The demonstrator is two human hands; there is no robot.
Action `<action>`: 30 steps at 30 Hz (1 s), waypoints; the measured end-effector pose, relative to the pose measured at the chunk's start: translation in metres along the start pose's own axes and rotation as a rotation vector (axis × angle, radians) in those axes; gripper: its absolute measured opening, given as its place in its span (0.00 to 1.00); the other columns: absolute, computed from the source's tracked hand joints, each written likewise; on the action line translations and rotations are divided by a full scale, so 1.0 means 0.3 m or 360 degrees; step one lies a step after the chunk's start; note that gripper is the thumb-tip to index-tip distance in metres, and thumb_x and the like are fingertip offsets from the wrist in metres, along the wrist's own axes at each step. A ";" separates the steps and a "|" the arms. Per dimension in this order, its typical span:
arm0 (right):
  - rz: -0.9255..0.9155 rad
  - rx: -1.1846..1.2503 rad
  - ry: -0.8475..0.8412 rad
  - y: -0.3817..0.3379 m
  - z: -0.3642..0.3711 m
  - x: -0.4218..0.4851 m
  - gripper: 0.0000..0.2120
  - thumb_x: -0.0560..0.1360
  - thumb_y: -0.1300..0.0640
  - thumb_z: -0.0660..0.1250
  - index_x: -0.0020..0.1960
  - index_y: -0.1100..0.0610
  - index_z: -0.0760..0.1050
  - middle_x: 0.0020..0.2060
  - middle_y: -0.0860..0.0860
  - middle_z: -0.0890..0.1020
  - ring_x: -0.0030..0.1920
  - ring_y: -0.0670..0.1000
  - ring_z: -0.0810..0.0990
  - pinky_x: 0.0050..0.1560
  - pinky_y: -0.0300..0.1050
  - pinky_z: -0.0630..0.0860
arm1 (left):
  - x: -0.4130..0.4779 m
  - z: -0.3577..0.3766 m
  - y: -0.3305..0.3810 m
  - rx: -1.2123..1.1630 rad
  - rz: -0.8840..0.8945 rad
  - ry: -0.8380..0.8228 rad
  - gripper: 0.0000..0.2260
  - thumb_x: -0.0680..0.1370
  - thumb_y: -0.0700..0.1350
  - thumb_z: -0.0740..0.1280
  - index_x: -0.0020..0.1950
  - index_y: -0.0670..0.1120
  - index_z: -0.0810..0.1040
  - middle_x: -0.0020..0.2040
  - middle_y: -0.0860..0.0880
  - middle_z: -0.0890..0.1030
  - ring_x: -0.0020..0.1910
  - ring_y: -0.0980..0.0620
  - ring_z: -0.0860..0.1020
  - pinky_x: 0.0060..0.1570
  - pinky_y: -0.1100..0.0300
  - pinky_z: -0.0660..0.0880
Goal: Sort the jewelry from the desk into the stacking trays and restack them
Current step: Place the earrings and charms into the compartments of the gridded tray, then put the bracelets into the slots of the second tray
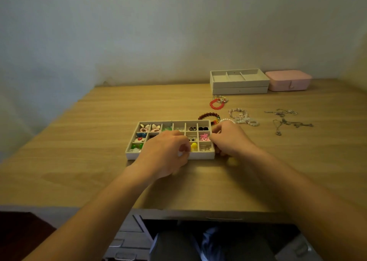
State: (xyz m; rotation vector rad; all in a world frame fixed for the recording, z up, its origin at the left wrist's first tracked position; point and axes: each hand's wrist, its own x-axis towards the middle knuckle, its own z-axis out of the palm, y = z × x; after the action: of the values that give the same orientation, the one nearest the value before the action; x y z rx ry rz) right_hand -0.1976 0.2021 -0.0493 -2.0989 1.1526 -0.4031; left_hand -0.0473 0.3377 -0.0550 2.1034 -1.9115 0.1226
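The curled fingers (pixel 215 134) of the right hand (pixel 228 139) are closed on the right wall of the divided tray (pixel 200 155). The left hand (pixel 166 151) is curled over its middle cells; whether anything is pinched cannot be told. Small colourful earrings (pixel 148 128) are kept in its square cells. Beyond it, beaded bracelets (pixel 217 103) and thin chains (pixel 286 119) are strewn, with two stacked trays (pixel 239 85) and a smooth pink case (pixel 288 80) farther back.

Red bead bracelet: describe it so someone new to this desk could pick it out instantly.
On the wooden desk, find the stacked grey trays at the back right. Just in front of them lies the red bead bracelet, bright red, unlike the darker maroon bracelet nearer the camera.
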 end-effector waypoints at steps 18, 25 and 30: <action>0.0092 0.0286 -0.0086 -0.162 0.109 0.106 0.09 0.79 0.63 0.60 0.49 0.61 0.80 0.43 0.61 0.85 0.38 0.57 0.84 0.39 0.54 0.83 | 0.111 -0.021 -0.158 0.0100 -0.0412 0.0040 0.06 0.78 0.43 0.70 0.49 0.54 0.80 0.48 0.54 0.76 0.51 0.48 0.78 0.44 0.56 0.71; -0.0013 0.0118 0.0266 -0.077 -0.082 0.229 0.08 0.79 0.59 0.66 0.49 0.59 0.83 0.44 0.51 0.83 0.47 0.53 0.82 0.55 0.58 0.82 | 0.333 -0.047 -0.036 0.0165 -0.0436 -0.0081 0.10 0.77 0.53 0.67 0.57 0.53 0.79 0.55 0.50 0.81 0.54 0.46 0.79 0.49 0.53 0.75; 0.0055 0.0000 0.0442 0.056 -0.263 0.387 0.20 0.79 0.56 0.67 0.70 0.56 0.74 0.64 0.54 0.78 0.58 0.54 0.78 0.59 0.52 0.78 | 0.571 0.011 0.051 -0.0275 -0.0517 -0.0115 0.18 0.78 0.54 0.69 0.65 0.50 0.75 0.59 0.49 0.81 0.55 0.47 0.78 0.54 0.50 0.77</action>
State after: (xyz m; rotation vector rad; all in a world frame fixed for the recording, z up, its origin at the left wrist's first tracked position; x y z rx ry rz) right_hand -0.1878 0.0662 -0.0120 -2.0650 1.3436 -0.6950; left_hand -0.0435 0.1713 -0.0112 2.2881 -1.5273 -0.1834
